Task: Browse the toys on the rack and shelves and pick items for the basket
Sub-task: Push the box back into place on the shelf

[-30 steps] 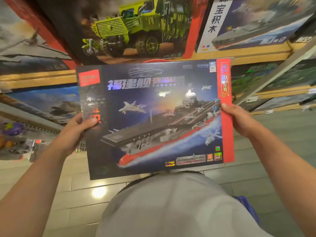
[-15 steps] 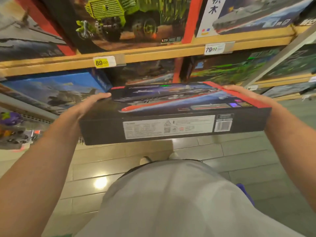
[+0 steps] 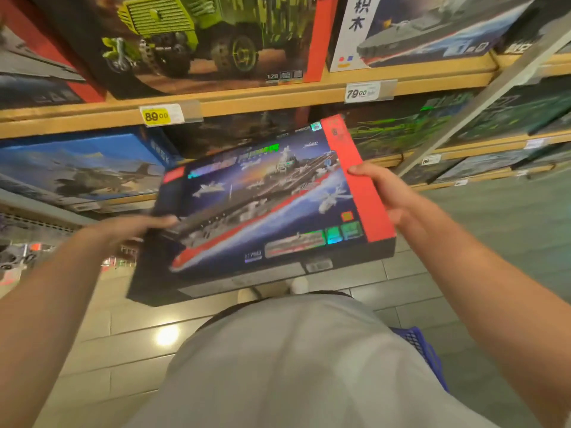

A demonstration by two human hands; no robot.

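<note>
Fingers (image 3: 363, 171) of the right hand (image 3: 392, 196) gripped the carrier box (image 3: 262, 208) at frame centre; left hand (image 3: 133, 227) blurred at its opposite end. Basket (image 3: 423, 350) lay lower right, nearer the right hand.

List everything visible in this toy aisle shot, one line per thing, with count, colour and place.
Aircraft-carrier building-set box: one, dark blue with red edge, held tilted before the shelves.
Green truck set box: one, lime on dark, upper shelf.
Grey warship set box: one, white side strip, upper shelf right.
Blue aircraft set box: one, lower shelf left.
Yellow 89.00 price tag: one, shelf edge.
White 79.00 price tag: one, shelf edge.
Blue mesh basket: one, floor, lower right.
Left hand: grips box's left edge.
Right hand: grips red edge.
</note>
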